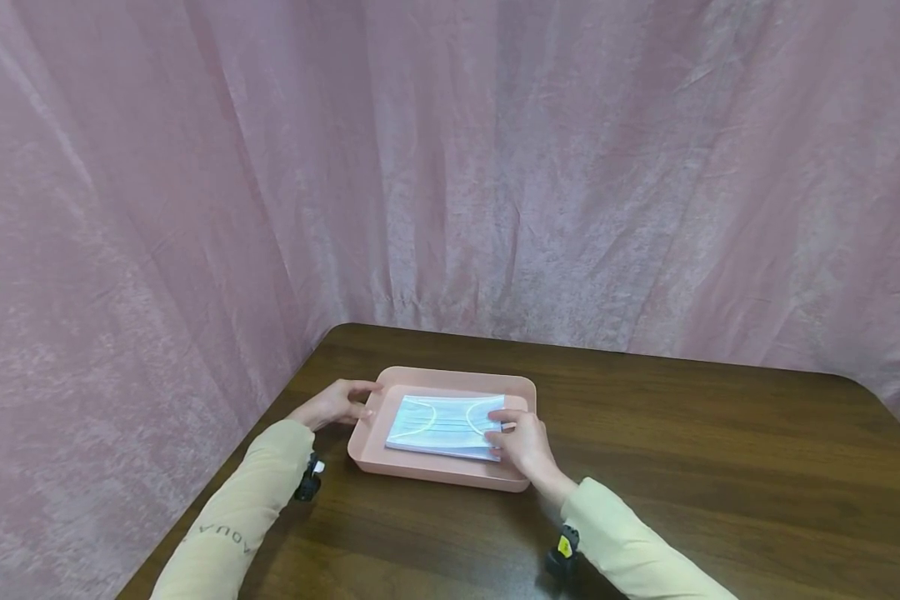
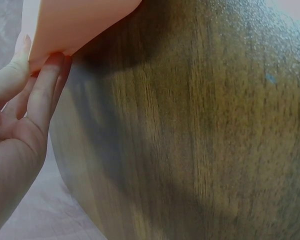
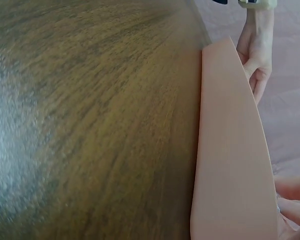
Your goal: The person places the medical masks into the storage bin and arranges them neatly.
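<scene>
A stack of light blue face masks (image 1: 444, 427) with white ear loops lies in a shallow pink tray (image 1: 450, 475). My left hand (image 1: 337, 403) grips the tray's left end, thumb at the rim and fingers against the outer wall, as the left wrist view shows. Over the tray's right side, my right hand (image 1: 527, 446) pinches the right end of the masks, fingertips on their upper face. Most of this hand is hidden behind the pink tray wall (image 3: 232, 150) in the right wrist view, where only a few fingers (image 3: 292, 192) show.
The tray stands on a dark brown wooden table (image 1: 705, 467) with rounded corners, near its left edge. Pink velvet curtain (image 1: 450, 167) hangs behind the table and along its left side. A black wrist camera (image 1: 310, 479) is strapped to the left wrist.
</scene>
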`<state>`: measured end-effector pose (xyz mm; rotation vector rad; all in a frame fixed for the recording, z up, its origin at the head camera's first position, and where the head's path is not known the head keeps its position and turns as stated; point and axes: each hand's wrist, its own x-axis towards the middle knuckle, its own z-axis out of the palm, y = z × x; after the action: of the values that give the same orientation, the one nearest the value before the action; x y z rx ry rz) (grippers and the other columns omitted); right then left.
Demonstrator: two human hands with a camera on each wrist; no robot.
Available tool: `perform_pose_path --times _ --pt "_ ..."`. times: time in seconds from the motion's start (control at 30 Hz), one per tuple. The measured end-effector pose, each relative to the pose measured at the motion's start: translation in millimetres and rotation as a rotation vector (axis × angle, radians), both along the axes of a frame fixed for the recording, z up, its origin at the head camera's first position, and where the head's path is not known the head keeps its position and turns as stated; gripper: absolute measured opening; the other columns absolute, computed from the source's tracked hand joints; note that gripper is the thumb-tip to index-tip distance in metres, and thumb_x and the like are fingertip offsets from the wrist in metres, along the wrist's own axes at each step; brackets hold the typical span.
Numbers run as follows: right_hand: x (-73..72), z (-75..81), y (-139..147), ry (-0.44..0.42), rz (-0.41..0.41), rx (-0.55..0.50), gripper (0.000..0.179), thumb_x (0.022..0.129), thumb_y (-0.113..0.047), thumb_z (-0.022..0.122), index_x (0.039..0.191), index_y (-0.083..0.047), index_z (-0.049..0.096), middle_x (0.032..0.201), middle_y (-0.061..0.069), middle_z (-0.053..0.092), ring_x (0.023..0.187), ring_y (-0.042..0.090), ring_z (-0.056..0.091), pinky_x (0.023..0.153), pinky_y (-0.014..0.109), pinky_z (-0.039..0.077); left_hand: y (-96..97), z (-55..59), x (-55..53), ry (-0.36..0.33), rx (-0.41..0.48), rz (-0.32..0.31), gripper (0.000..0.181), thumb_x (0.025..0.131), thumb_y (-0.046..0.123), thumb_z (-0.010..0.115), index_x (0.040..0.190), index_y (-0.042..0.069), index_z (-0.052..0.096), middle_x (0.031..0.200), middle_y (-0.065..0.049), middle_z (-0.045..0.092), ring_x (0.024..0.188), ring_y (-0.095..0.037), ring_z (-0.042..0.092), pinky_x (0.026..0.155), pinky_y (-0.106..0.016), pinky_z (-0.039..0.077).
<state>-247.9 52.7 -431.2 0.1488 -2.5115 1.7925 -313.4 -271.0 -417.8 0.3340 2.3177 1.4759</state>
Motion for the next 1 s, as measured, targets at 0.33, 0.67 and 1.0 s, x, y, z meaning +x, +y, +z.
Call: perform_pose_path --times 0.33,0.67,1.0 --pt "0.1 0.2 1.6 -0.029 0.030 0.031 0.027 0.074 0.008 0.068 0.101 0.008 0.064 0.079 0.015 0.061 0.053 0.019 0.060 0.048 0.032 0.051 3.8 -2.0 -2.9 -0.017 -0.060 0.075 0.059 0.079 -0.009 0.063 0.132 -0.007 0.039 0.135 -0.028 0.031 0.097 -0.026 0.052 0.077 -0.037 0.048" --pt "1.2 3.0 4.4 -0.017 0.055 0.130 0.019 0.074 0.008 0.068 0.093 0.004 0.066 0.071 0.011 0.060 0.046 0.017 0.057 0.042 0.028 0.047 4.4 -1.5 -4.1 -0.032 -0.059 0.087 0.060 0.078 -0.008 0.064 0.133 -0.005 0.039 0.137 -0.028 0.028 0.100 -0.027 0.051 0.078 -0.038 0.047" --pt "2.3 3.3 5.4 -0.034 0.070 0.190 0.013 0.074 0.009 0.067 0.086 0.003 0.066 0.078 0.013 0.060 0.048 0.016 0.057 0.043 0.028 0.048 3.8 -1.7 -2.4 -0.022 -0.041 0.068 0.056 0.081 -0.007 0.062 0.132 -0.008 0.038 0.133 -0.031 0.032 0.096 -0.025 0.053 0.076 -0.038 0.048"
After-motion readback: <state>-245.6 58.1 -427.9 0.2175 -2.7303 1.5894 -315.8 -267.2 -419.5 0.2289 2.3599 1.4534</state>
